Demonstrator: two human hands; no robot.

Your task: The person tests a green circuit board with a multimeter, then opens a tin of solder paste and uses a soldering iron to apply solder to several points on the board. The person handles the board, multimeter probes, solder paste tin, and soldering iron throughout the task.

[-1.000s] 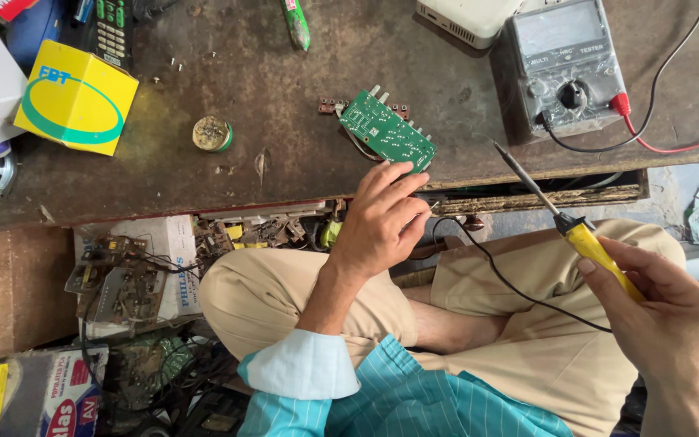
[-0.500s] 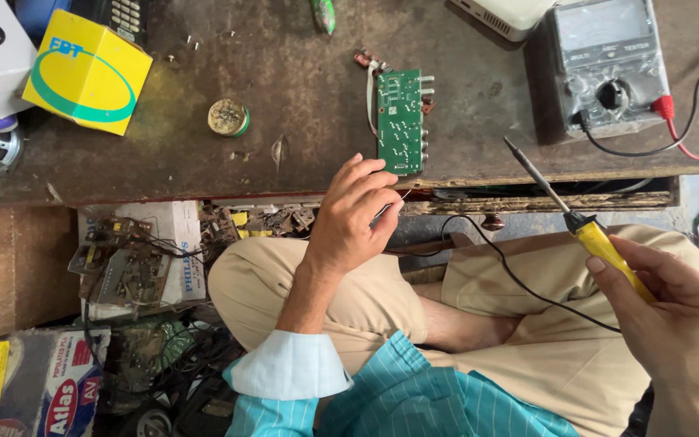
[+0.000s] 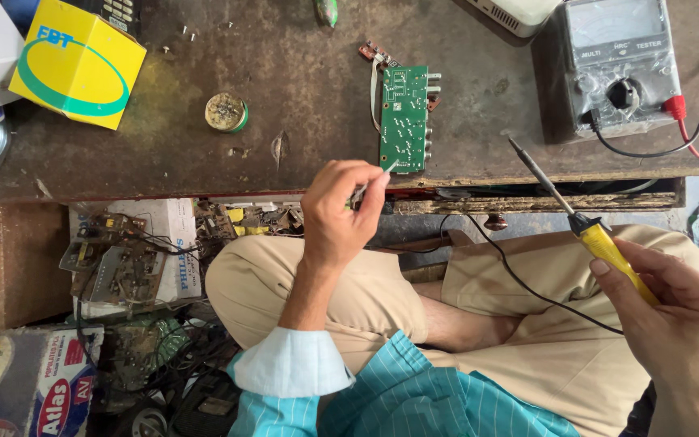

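Observation:
A green circuit board (image 3: 404, 118) lies on the dark worn workbench (image 3: 285, 97), near its front edge. My left hand (image 3: 341, 212) is just below the board and pinches a thin silvery wire, likely solder (image 3: 380, 176), whose tip reaches the board's lower edge. My right hand (image 3: 673, 320) grips the yellow handle of a soldering iron (image 3: 580, 222) over my right knee. The iron's metal tip points up and left toward the bench edge, a little right of the board and apart from it. Its black cord trails across my lap.
A grey analog multimeter (image 3: 618, 69) with red and black leads stands at the bench's right. A small round tin (image 3: 226, 112) and a yellow box (image 3: 78, 65) sit to the left. Old circuit boards (image 3: 115, 255), wires and cartons crowd the floor at lower left.
The circuit board was turned from tilted to upright on the bench. My left hand left it and now pinches a thin wire at its lower edge. The soldering iron stayed about where it was.

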